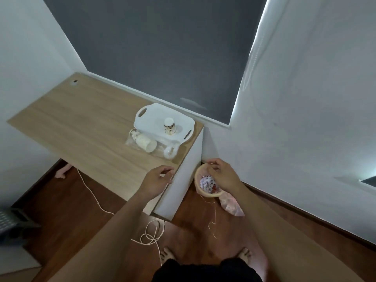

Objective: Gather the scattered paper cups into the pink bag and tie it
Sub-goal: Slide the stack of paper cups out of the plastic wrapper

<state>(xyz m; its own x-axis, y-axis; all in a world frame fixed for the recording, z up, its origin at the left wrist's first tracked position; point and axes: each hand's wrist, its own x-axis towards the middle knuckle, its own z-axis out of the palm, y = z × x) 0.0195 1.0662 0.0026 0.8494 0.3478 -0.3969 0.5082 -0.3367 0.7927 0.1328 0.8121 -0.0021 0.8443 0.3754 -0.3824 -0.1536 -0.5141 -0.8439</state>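
Note:
A paper cup (pixel 169 126) with a brown pattern stands upside down on a white tray (pixel 150 119) on the wooden desk (pixel 81 119). A stack of paper cups (pixel 143 141) lies on its side in clear wrap beside the tray. To the right of the desk, on the floor, a beige bin (pixel 197 180) holds the pink bag (pixel 232 204), with patterned cups (pixel 207 183) inside. My right hand (pixel 223 176) hovers over the bin, pinching a thin string (pixel 214 212). At the desk's near corner my left hand (pixel 159 179) pinches the same string.
More string (pixel 150 235) trails in loops across the wooden floor in front of my bare feet. A pink object (pixel 61 173) lies under the desk's left side. A grey crate (pixel 8 220) sits at the far left. White walls close in on the right.

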